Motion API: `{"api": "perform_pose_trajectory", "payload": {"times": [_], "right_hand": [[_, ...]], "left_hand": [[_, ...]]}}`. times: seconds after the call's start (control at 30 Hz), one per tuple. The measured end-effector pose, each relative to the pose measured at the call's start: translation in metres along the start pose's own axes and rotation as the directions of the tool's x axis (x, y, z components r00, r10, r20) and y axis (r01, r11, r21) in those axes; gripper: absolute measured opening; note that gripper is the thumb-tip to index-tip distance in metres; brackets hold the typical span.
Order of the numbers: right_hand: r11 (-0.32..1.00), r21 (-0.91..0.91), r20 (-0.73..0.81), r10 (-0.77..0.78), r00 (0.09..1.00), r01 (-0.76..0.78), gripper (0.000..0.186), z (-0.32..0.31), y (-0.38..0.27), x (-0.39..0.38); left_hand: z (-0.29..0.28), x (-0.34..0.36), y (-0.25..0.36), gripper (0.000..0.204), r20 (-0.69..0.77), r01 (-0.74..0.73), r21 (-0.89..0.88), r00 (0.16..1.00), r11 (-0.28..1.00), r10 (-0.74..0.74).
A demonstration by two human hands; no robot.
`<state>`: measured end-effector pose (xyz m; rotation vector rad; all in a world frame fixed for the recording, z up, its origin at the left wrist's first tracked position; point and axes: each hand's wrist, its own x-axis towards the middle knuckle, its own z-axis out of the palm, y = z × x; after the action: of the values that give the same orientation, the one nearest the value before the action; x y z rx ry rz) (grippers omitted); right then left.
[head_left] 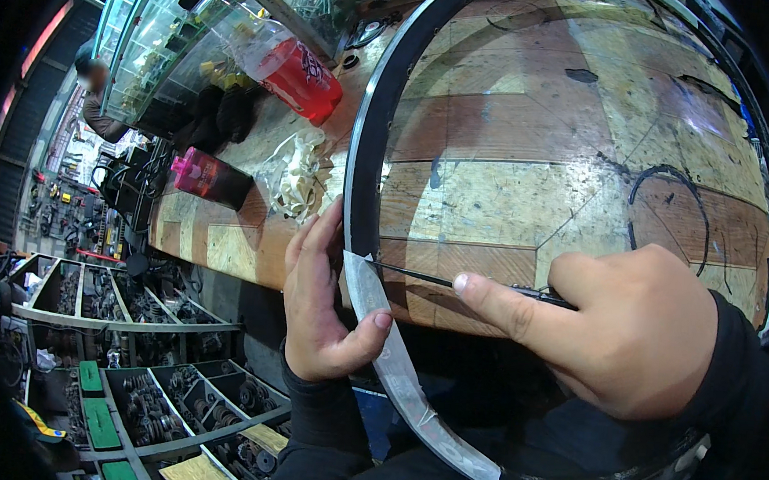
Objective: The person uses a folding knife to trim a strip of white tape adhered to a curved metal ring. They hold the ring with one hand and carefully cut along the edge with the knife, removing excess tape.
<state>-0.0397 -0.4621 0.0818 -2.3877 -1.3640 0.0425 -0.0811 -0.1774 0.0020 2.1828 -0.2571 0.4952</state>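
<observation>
A large dark hoop, looking like a wheel rim, stands over the table's edge and curves down toward my lap. Its lower stretch bears a dull silver strip. My left hand grips the hoop, with fingers along the outer side and thumb across the strip. In my right hand is a thin dark tool, the index finger laid along it. The tool's tip meets the hoop near the strip's upper end. Whether it is a blade or a rod, I cannot tell.
On the patched wooden table are a bottle of red drink, a pink-topped container, a crumpled pale rag and a curved black cable. Divided parts bins stand lower left. A person is farther back.
</observation>
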Motion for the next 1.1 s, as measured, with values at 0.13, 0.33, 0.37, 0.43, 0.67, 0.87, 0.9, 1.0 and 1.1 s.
{"api": "perform_pose_trajectory", "payload": {"times": [0.13,0.33,0.37,0.43,0.67,0.87,0.9,1.0,1.1], "right_hand": [[0.999,0.042,-0.013,0.010,1.000,-0.010,0.063,0.004,0.001,-0.004],[0.988,0.137,0.021,0.071,0.997,-0.073,0.059,0.002,-0.011,-0.005],[0.982,0.167,0.035,0.087,0.996,-0.091,0.058,0.001,-0.014,-0.005],[0.971,0.205,0.065,0.115,0.991,-0.126,0.055,-0.001,-0.019,-0.001],[0.961,0.219,0.074,0.156,0.985,-0.169,0.055,-0.001,-0.028,-0.004],[0.937,0.291,0.088,0.174,0.981,-0.193,0.056,0.001,-0.030,-0.004],[0.929,0.315,0.096,0.175,0.980,-0.197,0.057,0.001,-0.031,-0.004],[0.893,0.390,0.103,0.200,0.974,-0.225,0.061,0.002,-0.036,-0.004],[0.838,0.485,0.077,0.246,0.966,-0.252,0.064,0.011,-0.041,-0.006]], "left_hand": [[0.001,0.001,-0.001,0.098,0.015,-0.014,-0.018,1.000,1.000,0.015],[0.000,0.001,-0.001,0.098,0.020,-0.011,-0.008,1.000,1.000,0.012],[-0.001,0.001,-0.002,0.098,0.019,-0.013,0.005,1.000,1.000,0.013],[-0.002,0.000,-0.003,0.098,0.020,-0.018,0.017,1.000,1.000,0.017],[-0.001,0.000,-0.004,0.100,0.031,0.008,-0.015,1.000,1.000,-0.008],[0.000,-0.001,-0.004,0.100,0.012,0.001,-0.020,1.000,1.000,-0.001],[0.000,-0.001,-0.003,0.100,0.008,0.002,-0.023,1.000,1.000,-0.001],[0.001,-0.001,-0.004,0.100,0.015,0.019,-0.075,1.000,0.997,-0.018],[0.002,-0.001,-0.005,0.100,0.012,0.037,-0.157,0.999,0.987,-0.036]]}}
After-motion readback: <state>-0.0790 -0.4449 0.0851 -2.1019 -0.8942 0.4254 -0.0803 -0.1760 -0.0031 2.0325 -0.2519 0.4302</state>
